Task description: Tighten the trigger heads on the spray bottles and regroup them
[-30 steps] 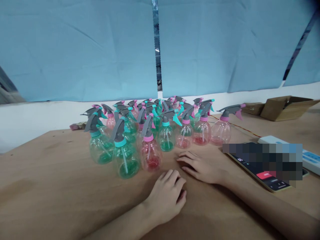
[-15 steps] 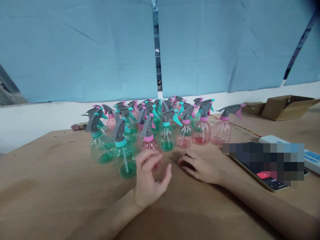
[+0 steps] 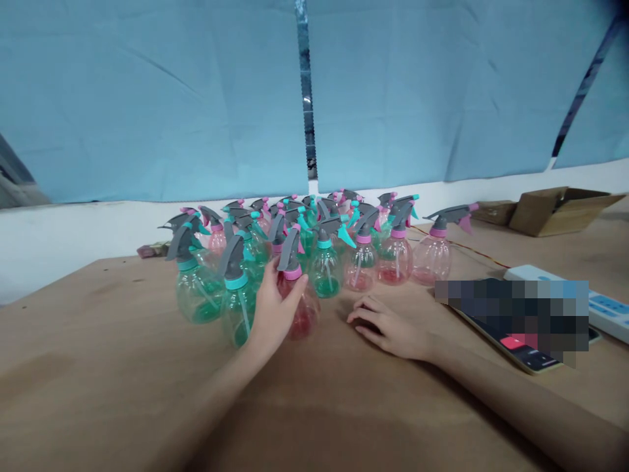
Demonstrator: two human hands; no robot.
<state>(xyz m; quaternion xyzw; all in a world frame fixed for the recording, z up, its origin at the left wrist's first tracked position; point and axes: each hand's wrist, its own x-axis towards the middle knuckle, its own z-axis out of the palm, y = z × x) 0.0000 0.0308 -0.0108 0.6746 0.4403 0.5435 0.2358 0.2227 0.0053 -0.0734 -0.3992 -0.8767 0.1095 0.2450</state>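
Plainly, the left hand (image 3: pixel 271 303) clasped a pink spray bottle (image 3: pixel 305 316) near its collar, at nine o'clock from the half-uncurled right hand (image 3: pixel 390 331); an adjacent green spray bottle (image 3: pixel 232 313) contained a dip tube (image 3: pixel 244 309).

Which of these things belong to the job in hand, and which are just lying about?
Seemingly part of the job:
round pink see-through plastic spray bottle, gripped by the left hand
other green and pink see-through plastic spray bottles, beside and beyond it

Seemingly just lying about:
flat dark-screened device
long white-and-blue block
open brown cardboard box
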